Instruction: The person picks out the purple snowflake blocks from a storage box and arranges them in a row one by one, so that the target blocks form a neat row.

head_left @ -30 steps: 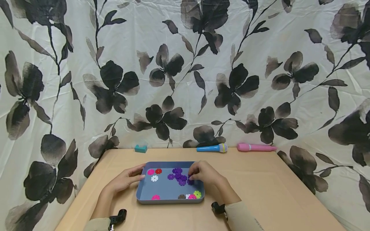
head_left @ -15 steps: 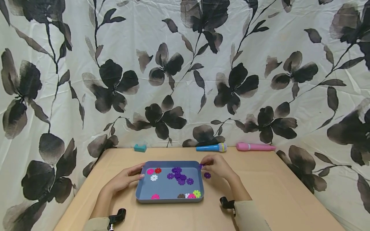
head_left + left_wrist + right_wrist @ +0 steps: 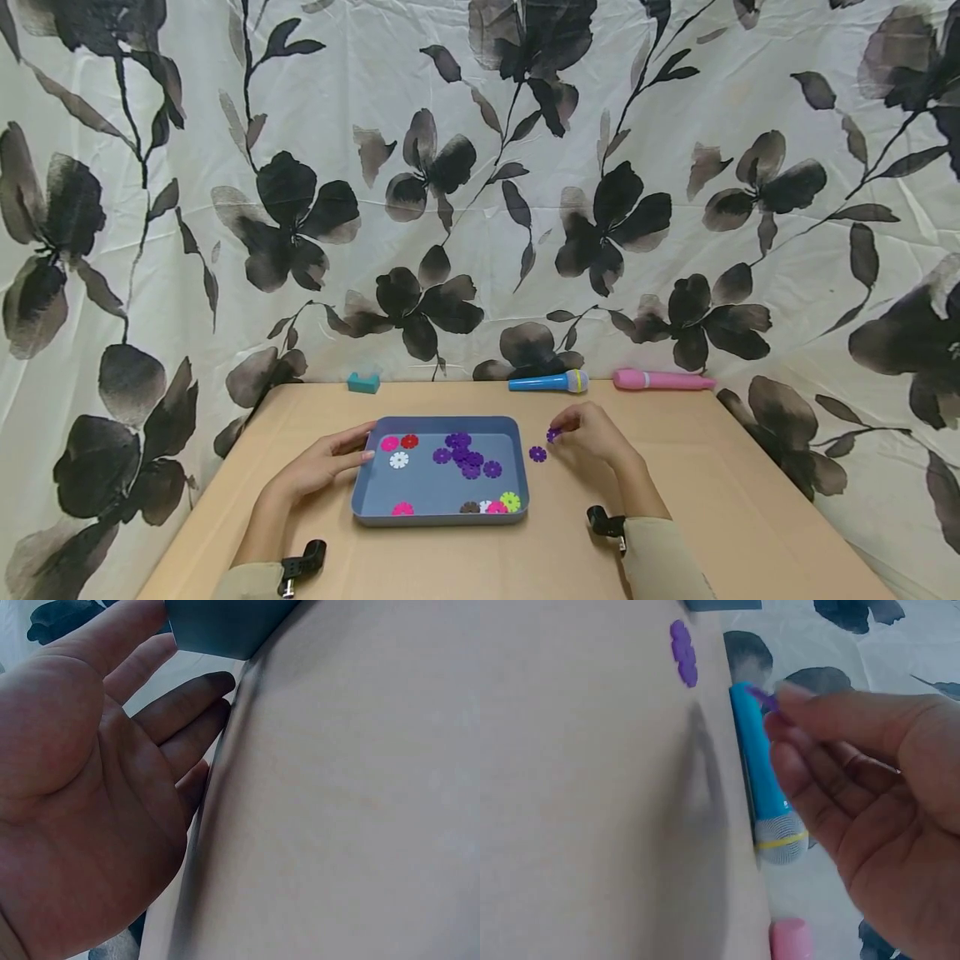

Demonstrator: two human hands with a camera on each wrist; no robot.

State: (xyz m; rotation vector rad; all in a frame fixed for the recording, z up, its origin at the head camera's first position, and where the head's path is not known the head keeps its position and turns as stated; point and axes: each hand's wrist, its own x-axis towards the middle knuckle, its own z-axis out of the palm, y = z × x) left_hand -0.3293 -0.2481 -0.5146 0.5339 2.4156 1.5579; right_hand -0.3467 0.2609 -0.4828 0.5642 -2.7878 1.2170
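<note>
My right hand [image 3: 594,432] is right of the grey-blue tray [image 3: 437,521], pinching a purple flower-shaped disc [image 3: 553,435] between thumb and fingertips. In the right wrist view this disc [image 3: 762,697] shows edge-on, above the table. Another purple flower-shaped disc [image 3: 537,454] lies on the table between hand and tray. My left hand [image 3: 321,462] rests at the tray's left side, fingers fairly straight and touching its wall. Inside the tray, several purple discs [image 3: 462,456] cluster; pink [image 3: 389,444], red [image 3: 409,442], white [image 3: 398,460] and yellow-green [image 3: 510,502] ones lie around them.
Along the table's back edge are a teal block [image 3: 363,383], a blue toy microphone [image 3: 548,382] and a pink stick-like object [image 3: 663,380]. Behind them hangs a white cloth [image 3: 525,250] with dark flowers. The tan table [image 3: 735,500] extends right of the tray.
My right hand has moved from inside the tray out to the right, carrying a purple disc. Another purple disc came into view on the table. My left hand stays at the tray.
</note>
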